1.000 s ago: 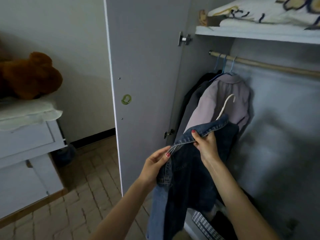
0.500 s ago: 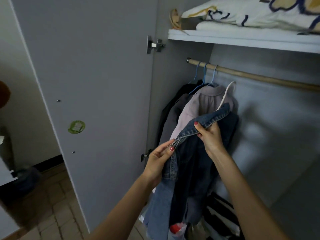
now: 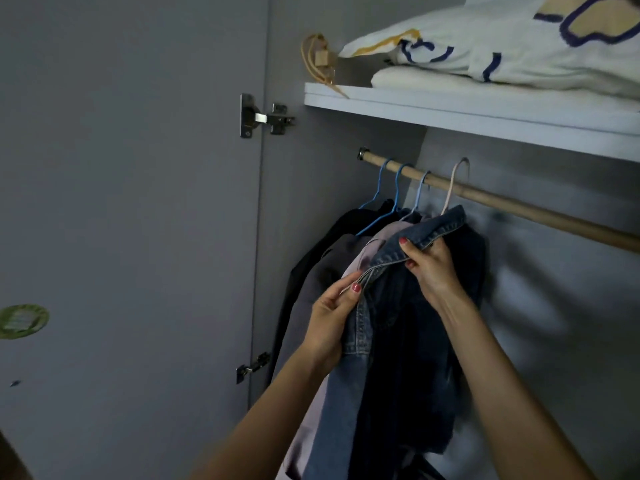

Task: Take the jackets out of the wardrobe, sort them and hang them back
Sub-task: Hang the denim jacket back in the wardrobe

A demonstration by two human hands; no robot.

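A blue denim jacket [image 3: 398, 341] hangs from a pale hanger [image 3: 452, 188] whose hook reaches over the wooden rail [image 3: 519, 206] inside the wardrobe. My left hand [image 3: 332, 317] pinches the jacket's front edge by the collar. My right hand [image 3: 429, 265] grips the collar higher up. To the left on the rail hang three jackets on blue hangers [image 3: 398, 192]: a black jacket [image 3: 311, 258], a grey jacket [image 3: 322, 282] and a pale lilac jacket [image 3: 370, 247], partly hidden behind the denim.
The open grey wardrobe door [image 3: 138, 237] stands at the left with a green sticker [image 3: 20, 322]. A white shelf [image 3: 450, 109] above the rail carries folded bedding [image 3: 502, 46] and a small bag [image 3: 320, 60]. The rail's right stretch is bare.
Both hands have lifted the denim jacket upward; its pale hanger hook now sits at the rail beside the blue hangers. The view has tilted up and closer to the wardrobe.
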